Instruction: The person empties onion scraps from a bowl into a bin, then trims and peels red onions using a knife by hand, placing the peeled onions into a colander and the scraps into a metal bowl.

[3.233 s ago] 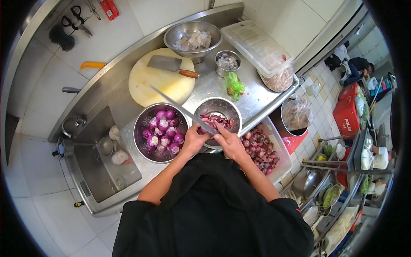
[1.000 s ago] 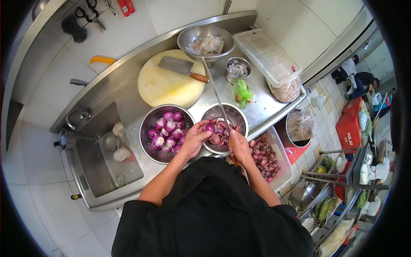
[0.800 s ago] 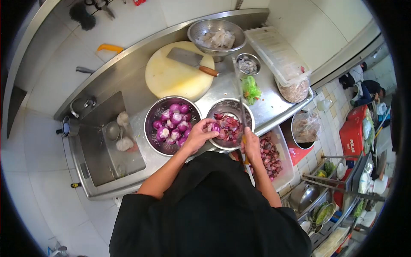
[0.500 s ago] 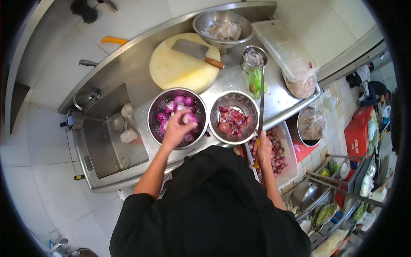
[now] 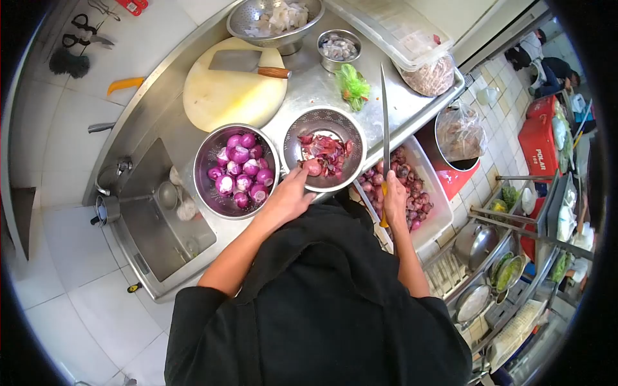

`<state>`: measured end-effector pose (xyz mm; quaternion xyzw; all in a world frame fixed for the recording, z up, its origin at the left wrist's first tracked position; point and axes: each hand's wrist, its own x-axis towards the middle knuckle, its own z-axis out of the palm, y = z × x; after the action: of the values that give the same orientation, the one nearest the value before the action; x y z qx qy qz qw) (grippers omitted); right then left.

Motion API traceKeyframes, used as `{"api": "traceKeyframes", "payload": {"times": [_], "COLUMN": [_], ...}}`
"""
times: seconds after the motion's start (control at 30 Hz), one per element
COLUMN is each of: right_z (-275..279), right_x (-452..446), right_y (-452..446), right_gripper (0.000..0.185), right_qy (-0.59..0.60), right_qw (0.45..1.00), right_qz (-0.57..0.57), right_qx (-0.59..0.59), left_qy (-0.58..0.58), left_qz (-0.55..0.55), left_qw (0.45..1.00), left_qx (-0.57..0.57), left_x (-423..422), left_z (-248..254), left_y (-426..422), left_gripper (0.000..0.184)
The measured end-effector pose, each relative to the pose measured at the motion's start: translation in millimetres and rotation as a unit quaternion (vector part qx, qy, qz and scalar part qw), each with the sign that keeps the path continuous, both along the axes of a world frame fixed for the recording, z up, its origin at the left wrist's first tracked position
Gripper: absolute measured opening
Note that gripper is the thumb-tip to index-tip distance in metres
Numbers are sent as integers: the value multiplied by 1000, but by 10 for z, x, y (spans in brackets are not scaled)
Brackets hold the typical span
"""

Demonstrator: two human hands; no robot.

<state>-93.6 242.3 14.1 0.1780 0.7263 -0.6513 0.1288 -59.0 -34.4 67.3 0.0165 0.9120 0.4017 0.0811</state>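
Observation:
My left hand (image 5: 288,198) reaches over the near rim of a perforated steel colander (image 5: 357,135), fingers stretched out and thumb apart. Its fingertips are at an unpeeled red onion (image 5: 313,167) lying among red onion skins (image 5: 328,151). Wrapped round the yellow handle of a long, narrow-bladed knife (image 5: 385,116) is my right hand (image 5: 394,202), blade pointing away from me. To the left, a second steel colander (image 5: 205,193) holds several peeled purple onions (image 5: 239,154). Below the knife, a white tub (image 5: 444,209) holds many unpeeled onions (image 5: 418,199).
A cleaver (image 5: 235,60) lies on a round cutting board (image 5: 212,96). Behind are a colander of pale pieces (image 5: 277,22), a small steel pot (image 5: 339,50) and green leaves (image 5: 352,87). The sink (image 5: 161,225) is left; a bin (image 5: 450,148) stands right.
My left hand has moved from the colander of peeled onions rightward to the one with skins. An onion it held now rests among the peeled ones. My right hand still grips the knife; the view has shifted.

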Motion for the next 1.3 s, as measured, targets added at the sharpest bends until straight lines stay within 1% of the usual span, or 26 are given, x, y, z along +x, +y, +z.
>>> {"api": "traceKeyframes", "payload": {"times": [0.07, 0.13, 0.17, 0.27, 0.3, 0.33, 0.37, 0.4, 0.43, 0.47, 0.5, 0.57, 0.6, 0.67, 0.7, 0.77, 0.8, 0.9, 1.0, 1.1, 1.2, 1.3], "right_z": [-30, -19, 18, 43, 46, 81, 38, 34, 60, 98, 182, 365, 454, 711, 776, 715, 679, 651, 711, 727, 706, 689], "right_x": [50, 91, 107, 133, 138, 114, 111, 99, 78, 62, 27, -17, -38, -81, -83, -44, -21, 13, 28, 58, 84, 102], "right_y": [93, 146, 151, 92, 80, 102, 90, 10, -42, -109, -187, -353, -427, -559, -607, -656, -673, -727, -770, -810, -851, -851], "right_gripper": [58, 57, 56, 53, 53, 52, 53, 53, 54, 55, 56, 58, 61, 63, 64, 66, 66, 67, 67, 67, 67, 67], "right_qy": [-14, -30, -40, -38, -33, -51, -26, 0, 14, 31, 50, 95, 117, 118, 117, 133, 141, 159, 163, 163, 171, 182], "right_qw": [1000, 999, 998, 997, 997, 993, 991, 988, 984, 977, 970, 950, 936, 917, 906, 901, 897, 890, 885, 882, 885, 883], "right_qz": [16, 31, 38, 64, 69, 107, 128, 148, 169, 197, 224, 277, 301, 335, 351, 351, 353, 359, 366, 369, 364, 364], "right_qx": [13, 13, 6, 3, 5, 5, 23, 43, 55, 70, 85, 112, 144, 185, 205, 219, 224, 231, 237, 242, 233, 235], "left_qy": [85, 15, -21, -55, -43, -29, -16, 27, -15, -55, -95, -114, -125, -147, -144, -137, -108, -90, -97, -76, -61, -50], "left_qz": [-7, -20, -25, -8, 24, 53, 81, 83, 111, 136, 158, 154, 152, 141, 159, 196, 183, 228, 218, 235, 227, 214], "left_qw": [981, 969, 958, 959, 975, 986, 992, 995, 989, 957, 899, 859, 836, 779, 781, 781, 804, 785, 757, 768, 801, 800], "left_qx": [-173, -248, -284, -277, -217, -155, -91, -52, 101, 252, 396, 475, 513, 592, 587, 577, 556, 569, 608, 591, 550, 558], "left_x": [-178, -381, -441, -485, -471, -428, -383, -354, -316, -275, -242, -161, -118, -91, -75, -20, 10, 69, 80, 111, 111, 114], "left_z": [-319, -737, -842, -814, -716, -551, -457, -478, -493, -508, -497, -463, -448, -421, -359, -221, -237, -234, -157, -228, -232, -276], "left_y": [179, 201, 203, 144, 137, 152, 153, 109, 96, 90, 95, 93, 86, 66, 77, 118, 109, 97, 64, 51, 57, 46], "left_gripper": [33, 31, 30, 36, 39, 42, 44, 51, 50, 49, 49, 55, 58, 64, 64, 62, 60, 51, 50, 50, 50, 50]}}
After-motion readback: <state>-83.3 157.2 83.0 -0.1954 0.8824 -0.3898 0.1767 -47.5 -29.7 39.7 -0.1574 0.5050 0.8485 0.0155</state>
